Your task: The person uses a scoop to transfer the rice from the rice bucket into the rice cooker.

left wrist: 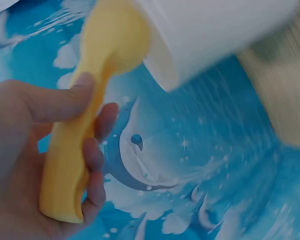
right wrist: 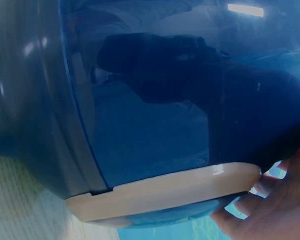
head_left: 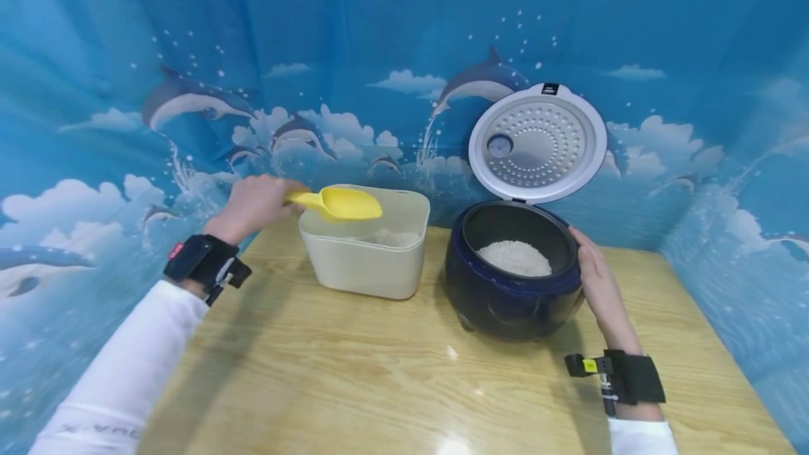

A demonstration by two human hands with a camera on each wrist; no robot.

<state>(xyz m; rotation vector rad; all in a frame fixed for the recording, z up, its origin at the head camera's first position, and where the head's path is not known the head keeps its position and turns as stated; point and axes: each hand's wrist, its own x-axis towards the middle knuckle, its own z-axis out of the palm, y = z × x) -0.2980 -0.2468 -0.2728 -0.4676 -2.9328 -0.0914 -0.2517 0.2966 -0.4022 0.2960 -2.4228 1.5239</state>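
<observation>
My left hand (head_left: 262, 203) grips a yellow scoop (head_left: 350, 203) by its handle. The scoop's bowl is over the cream-coloured bin (head_left: 363, 269), with no rice showing in it. White rice (head_left: 395, 238) lies low inside the bin. A dark blue rice cooker (head_left: 505, 311) stands to the right, its lid (head_left: 537, 142) raised. More rice (head_left: 515, 257) sits in the cooker's dark pot. My right hand (head_left: 597, 276) rests against the cooker's right side, fingers extended toward the rim. In the right wrist view its fingertips (right wrist: 225, 220) are beside a pale handle strip (right wrist: 170, 192).
Both containers stand on a light wood-grain table (head_left: 354, 378). A blue curtain (head_left: 354, 34) printed with dolphins and clouds hangs close behind and along both sides. The raised lid stands tall at the back of the cooker.
</observation>
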